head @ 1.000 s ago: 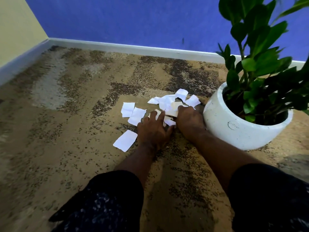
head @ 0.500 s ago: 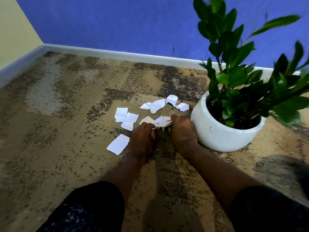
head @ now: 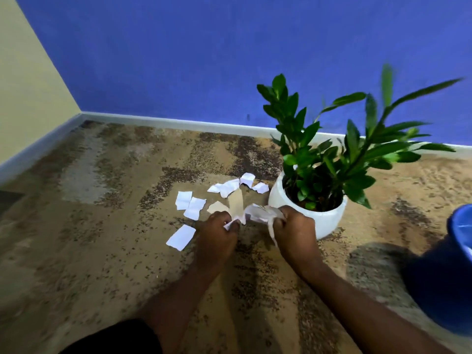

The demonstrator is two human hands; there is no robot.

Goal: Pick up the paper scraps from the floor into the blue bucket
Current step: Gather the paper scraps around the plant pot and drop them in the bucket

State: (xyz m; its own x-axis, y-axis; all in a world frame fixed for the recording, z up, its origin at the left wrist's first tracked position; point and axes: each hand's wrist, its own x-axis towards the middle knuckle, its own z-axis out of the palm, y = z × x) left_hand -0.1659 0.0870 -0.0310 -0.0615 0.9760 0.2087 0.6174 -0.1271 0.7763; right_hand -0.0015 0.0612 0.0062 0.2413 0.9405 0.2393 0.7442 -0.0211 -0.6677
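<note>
My left hand [head: 217,233] and my right hand [head: 293,228] together grip a bunch of crumpled white paper scraps [head: 255,214], held just above the carpet. More white scraps lie flat on the floor: one [head: 180,237] left of my left hand, two [head: 190,204] further back, and several [head: 238,186] near the plant pot. The blue bucket [head: 452,272] stands at the right edge, partly cut off, with something white inside.
A white round pot [head: 324,223] with a green leafy plant [head: 332,154] stands just right of my right hand. The brown speckled carpet [head: 102,251] runs to a white skirting board under a blue wall and a yellow wall at left.
Both hands have closed on scraps and lifted them off the carpet. The view has tilted up and right, bringing the blue bucket into sight.
</note>
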